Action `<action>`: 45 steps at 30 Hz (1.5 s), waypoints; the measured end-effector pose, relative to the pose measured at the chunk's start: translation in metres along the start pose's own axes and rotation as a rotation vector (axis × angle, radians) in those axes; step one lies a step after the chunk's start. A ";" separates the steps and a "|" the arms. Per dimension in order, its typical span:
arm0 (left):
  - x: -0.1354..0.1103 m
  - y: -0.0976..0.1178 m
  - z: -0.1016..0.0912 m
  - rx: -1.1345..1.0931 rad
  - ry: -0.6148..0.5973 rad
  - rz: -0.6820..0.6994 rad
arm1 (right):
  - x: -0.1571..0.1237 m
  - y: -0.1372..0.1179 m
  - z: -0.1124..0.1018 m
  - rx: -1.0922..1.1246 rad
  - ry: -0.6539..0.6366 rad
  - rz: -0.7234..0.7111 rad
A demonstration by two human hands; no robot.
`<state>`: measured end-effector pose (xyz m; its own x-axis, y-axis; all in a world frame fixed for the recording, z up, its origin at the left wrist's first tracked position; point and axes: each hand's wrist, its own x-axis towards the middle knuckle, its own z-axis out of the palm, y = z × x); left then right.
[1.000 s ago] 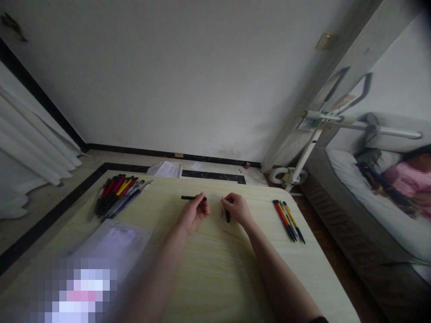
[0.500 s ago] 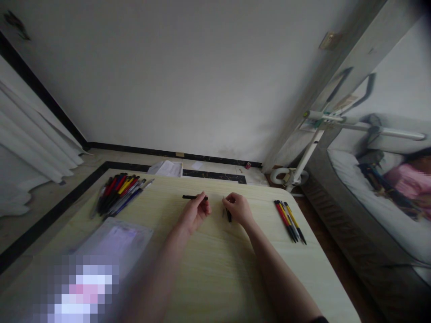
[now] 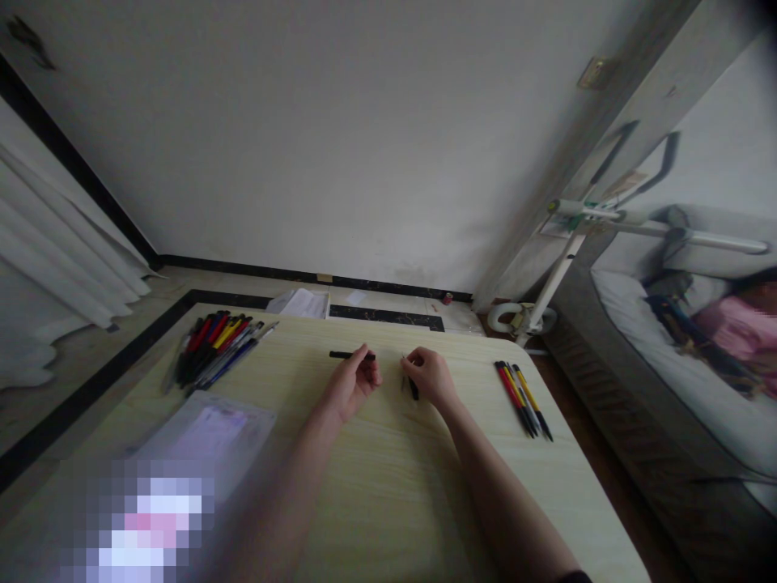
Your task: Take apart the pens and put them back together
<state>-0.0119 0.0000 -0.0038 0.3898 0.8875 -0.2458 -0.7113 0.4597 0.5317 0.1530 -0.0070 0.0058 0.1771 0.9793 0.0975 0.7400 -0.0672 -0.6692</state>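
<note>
Nearest me, on the pale, wood-grained tabletop, lies one clear, filmy plastic pouch, off to my left. To my right sit at least three slim pens, their red, grey and yellow barrels ending in black. Between them I have both hands at work: my left hand pinches one smooth, stick-like black pen piece level between thumb and forefinger, the other fingers loosely curled. My right hand is closed at the fingertips on one thin sliver (too small for me to name), and one dark piece juts out beneath; whether I grip that too, I can't tell. Farther left is a heap of pens, too tangled to count. Beyond the tabletop stand one white, papery box and a smooth, pale wall.
</note>
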 end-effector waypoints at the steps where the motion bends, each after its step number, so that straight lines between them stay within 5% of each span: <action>1: 0.000 0.000 0.000 -0.003 0.003 0.005 | 0.000 0.000 0.000 -0.004 0.002 -0.004; 45: 0.000 0.002 0.001 -0.101 -0.034 -0.062 | -0.003 -0.002 0.005 -0.160 -0.020 0.001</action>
<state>-0.0133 0.0009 -0.0018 0.4529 0.8567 -0.2470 -0.7402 0.5157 0.4315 0.1480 -0.0090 0.0034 0.1662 0.9828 0.0808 0.8341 -0.0964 -0.5431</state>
